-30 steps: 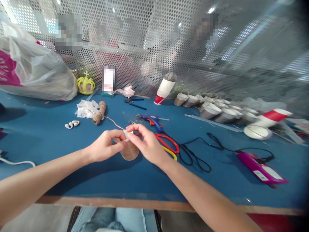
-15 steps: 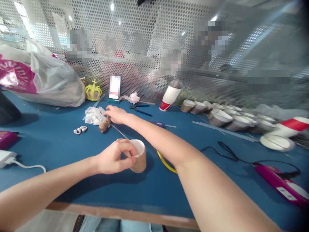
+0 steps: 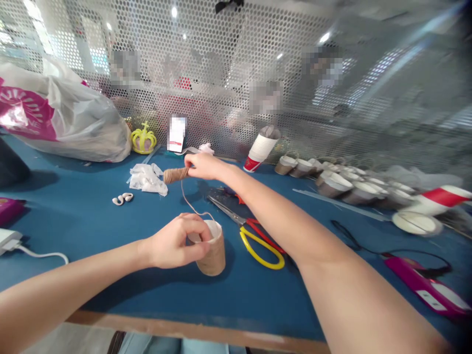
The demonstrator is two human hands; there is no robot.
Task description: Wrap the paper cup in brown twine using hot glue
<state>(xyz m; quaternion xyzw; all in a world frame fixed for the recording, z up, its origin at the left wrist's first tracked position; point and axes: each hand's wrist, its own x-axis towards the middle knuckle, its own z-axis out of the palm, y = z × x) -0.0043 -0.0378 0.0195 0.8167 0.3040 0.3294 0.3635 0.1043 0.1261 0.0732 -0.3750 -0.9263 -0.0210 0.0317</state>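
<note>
My left hand (image 3: 180, 241) pinches the near-left rim of a paper cup (image 3: 214, 253) wrapped in brown twine, standing on the blue table. A spool of twine (image 3: 175, 175) is in my right hand (image 3: 202, 166), held above the table with its end gripped by the fingers. From the spool a slack strand (image 3: 188, 200) runs down to the cup's rim. Scissors (image 3: 239, 216) with red and yellow handles lie right of the cup, partly under my right forearm. Left of the spool is a crumpled white plastic wrapper (image 3: 145, 179).
White earbuds (image 3: 122, 198) lie at left, near a large plastic bag (image 3: 81, 123). Behind are a yellow crown-shaped ornament (image 3: 143, 138), a phone (image 3: 177, 133) and stacked paper cups (image 3: 261, 148). Rows of wrapped cups (image 3: 334, 183) and a purple power strip (image 3: 424, 287) stand at right.
My right hand has lifted the twine spool and moved it right, away from the wrapper. The strand has gone from taut to slack. More of the scissors shows; my left hand stays at the cup.
</note>
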